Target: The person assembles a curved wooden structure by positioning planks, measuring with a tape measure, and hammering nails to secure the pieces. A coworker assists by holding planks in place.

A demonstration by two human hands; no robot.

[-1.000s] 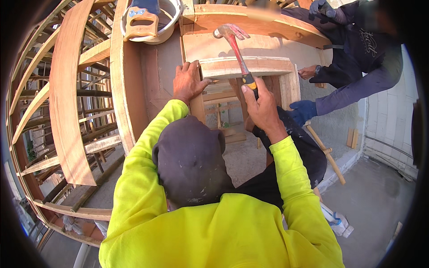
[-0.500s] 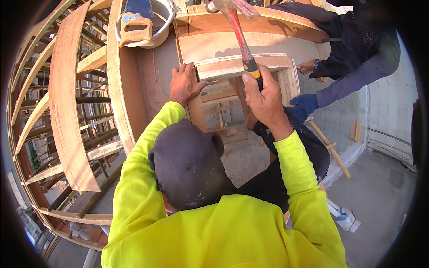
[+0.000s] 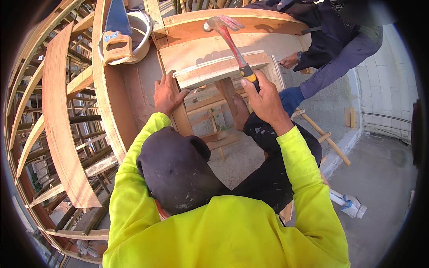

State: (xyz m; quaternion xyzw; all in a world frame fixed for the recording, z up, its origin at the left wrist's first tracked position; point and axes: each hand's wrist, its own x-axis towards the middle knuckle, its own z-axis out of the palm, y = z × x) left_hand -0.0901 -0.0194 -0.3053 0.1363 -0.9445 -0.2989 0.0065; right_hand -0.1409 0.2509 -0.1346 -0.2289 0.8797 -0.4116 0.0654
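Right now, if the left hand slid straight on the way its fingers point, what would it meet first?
The left hand already rests beside the pale wooden cross board, fingers pointing up and right. Most likely it meets that board's left end first, though depth is unclear.

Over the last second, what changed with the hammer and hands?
The hammer swung up, then came back down toward the wooden board, gripped throughout by the right hand. The left hand stayed braced on the board's left end; the saw stayed in the bucket.

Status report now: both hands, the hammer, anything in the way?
Right hand shut on hammer, head raised. Left hand flat beside wooden board. Co-worker's hand at the board's far end.
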